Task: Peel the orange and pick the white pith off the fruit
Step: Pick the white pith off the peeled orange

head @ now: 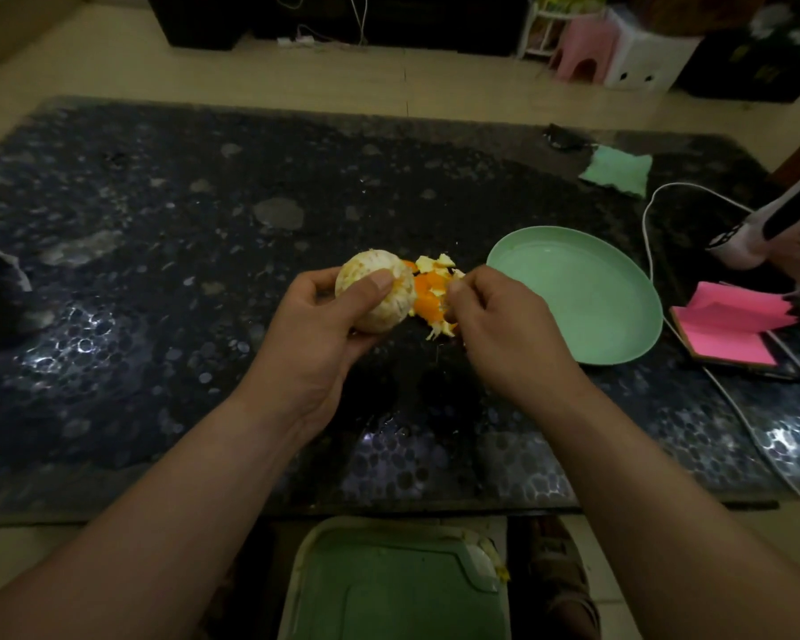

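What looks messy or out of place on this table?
The peel scraps sit in a loose heap on the dark table, beside the orange, while the green plate next to them holds nothing. Yellowish bits also cling to the rim of the green bin below the table edge. Nothing looks damaged.

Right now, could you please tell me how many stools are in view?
2: a pink stool on the floor beyond the table, top right, and a white stool just right of it. More may lie outside the frame.

left hand (324, 325) holding orange (376, 291), peel (435, 288) beside
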Demonstrator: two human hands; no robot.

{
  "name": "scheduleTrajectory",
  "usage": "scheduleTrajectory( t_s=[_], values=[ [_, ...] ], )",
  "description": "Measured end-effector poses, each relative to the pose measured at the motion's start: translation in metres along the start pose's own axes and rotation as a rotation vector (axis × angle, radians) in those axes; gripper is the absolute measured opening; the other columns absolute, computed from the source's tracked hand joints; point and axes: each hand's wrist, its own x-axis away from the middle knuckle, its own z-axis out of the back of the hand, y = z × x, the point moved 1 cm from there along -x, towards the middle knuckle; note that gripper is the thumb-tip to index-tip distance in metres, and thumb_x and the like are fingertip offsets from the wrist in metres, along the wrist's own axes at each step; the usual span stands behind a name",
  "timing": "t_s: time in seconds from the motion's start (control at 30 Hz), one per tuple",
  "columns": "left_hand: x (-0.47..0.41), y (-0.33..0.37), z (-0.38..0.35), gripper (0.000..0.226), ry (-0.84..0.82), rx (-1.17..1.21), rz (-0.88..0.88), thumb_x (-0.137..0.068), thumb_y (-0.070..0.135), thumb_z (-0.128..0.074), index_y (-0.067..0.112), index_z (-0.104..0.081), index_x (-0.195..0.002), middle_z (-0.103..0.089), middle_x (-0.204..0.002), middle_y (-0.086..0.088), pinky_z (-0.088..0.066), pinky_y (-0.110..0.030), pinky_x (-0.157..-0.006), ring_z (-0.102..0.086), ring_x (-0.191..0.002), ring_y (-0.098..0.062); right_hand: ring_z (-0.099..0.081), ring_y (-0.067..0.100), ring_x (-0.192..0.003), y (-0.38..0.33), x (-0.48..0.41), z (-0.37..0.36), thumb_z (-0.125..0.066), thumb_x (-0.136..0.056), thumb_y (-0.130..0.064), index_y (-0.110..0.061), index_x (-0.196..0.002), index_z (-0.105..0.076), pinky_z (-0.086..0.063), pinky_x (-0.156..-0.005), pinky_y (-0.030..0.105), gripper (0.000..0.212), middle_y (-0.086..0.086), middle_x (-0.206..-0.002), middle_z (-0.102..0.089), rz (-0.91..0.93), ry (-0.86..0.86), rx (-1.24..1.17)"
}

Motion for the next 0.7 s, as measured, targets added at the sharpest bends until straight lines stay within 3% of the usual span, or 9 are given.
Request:
scheduleTrajectory(
  t_s=[0.07,0.13,0.17,0.27,0.37,0.5,0.6,0.7],
  values=[
    [-0.001,0.0,0.001,0.068,0.006,0.002,0.008,-0.073,0.026,-0.083,0.006,-0.057,-0.132,-0.074,-0.126,-0.012,-0.063,-0.041,-0.092,-0.076,-0.11,-0.022,-0.06,0.019,-0.085,0.005,-0.003,-0.005,-0.054,-0.106,-0.032,-0.017,-0.091,-0.066,-0.04,-0.066,0.037,0.025,-0.004,-0.089,-0.062,0.027,-0.011,0.176],
    [-0.001,0.0,0.002,0.067,0.01,0.001,0.014,-0.073,0.026,-0.084,0.006,-0.057,-0.131,-0.075,-0.124,-0.011,-0.062,-0.041,-0.092,-0.076,-0.11,-0.021,-0.055,0.012,-0.096,0.005,-0.003,-0.005,-0.061,-0.1,-0.02,-0.021,-0.103,-0.068,-0.038,-0.074,0.03,0.007,-0.007,-0.105,-0.058,0.044,0.013,0.181],
    [-0.001,0.0,0.002,0.066,0.01,-0.001,0.017,-0.074,0.026,-0.084,0.007,-0.057,-0.131,-0.076,-0.123,-0.01,-0.062,-0.04,-0.092,-0.077,-0.109,-0.021,-0.054,0.009,-0.099,0.004,-0.003,-0.004,-0.064,-0.098,-0.019,-0.024,-0.105,-0.067,-0.037,-0.076,0.027,0.009,-0.008,-0.108,-0.058,0.043,0.035,0.145],
    [-0.003,0.0,0.003,0.064,0.007,0.002,0.025,-0.076,0.025,-0.084,0.008,-0.057,-0.131,-0.076,-0.124,-0.009,-0.062,-0.041,-0.094,-0.076,-0.11,-0.02,-0.06,0.007,-0.095,0.002,-0.003,-0.001,-0.065,-0.101,-0.032,-0.026,-0.093,-0.069,-0.04,-0.071,0.02,0.01,-0.01,-0.101,-0.066,0.063,0.078,0.062],
    [-0.004,0.001,0.003,0.067,0.004,0.0,0.026,-0.073,0.027,-0.085,0.008,-0.057,-0.131,-0.075,-0.126,-0.01,-0.062,-0.044,-0.097,-0.076,-0.111,-0.021,-0.065,0.001,-0.096,-0.004,-0.001,0.001,-0.068,-0.098,-0.022,-0.031,-0.102,-0.068,-0.048,-0.078,0.013,0.01,-0.014,-0.103,-0.07,0.045,0.021,-0.127],
    [-0.003,0.0,0.002,0.063,0.006,-0.017,0.017,-0.076,0.026,-0.083,0.007,-0.057,-0.13,-0.075,-0.124,-0.01,-0.062,-0.043,-0.097,-0.077,-0.109,-0.02,-0.066,-0.001,-0.085,-0.006,-0.001,0.002,-0.075,-0.096,-0.019,-0.026,-0.101,-0.069,-0.049,-0.07,0.009,0.01,-0.013,-0.094,-0.071,0.039,0.012,-0.193],
    [-0.003,0.0,0.001,0.063,0.008,-0.016,0.005,-0.077,0.026,-0.083,0.007,-0.057,-0.131,-0.075,-0.125,-0.011,-0.062,-0.042,-0.096,-0.077,-0.109,-0.02,-0.065,0.007,-0.074,-0.011,0.005,0.003,-0.076,-0.096,-0.031,-0.019,-0.09,-0.063,-0.05,-0.067,0.023,0.018,-0.003,-0.081,-0.069,0.051,0.053,-0.215],
    [-0.001,0.001,0.0,0.068,-0.003,-0.021,-0.004,-0.073,0.029,-0.084,0.006,-0.057,-0.132,-0.076,-0.124,-0.011,-0.062,-0.039,-0.092,-0.076,-0.109,-0.021,-0.071,0.017,-0.081,-0.019,0.012,0.004,-0.068,-0.1,-0.041,-0.021,-0.087,-0.065,-0.059,-0.076,0.045,0.024,0.0,-0.082,-0.071,0.083,0.012,-0.228]
  ],
)
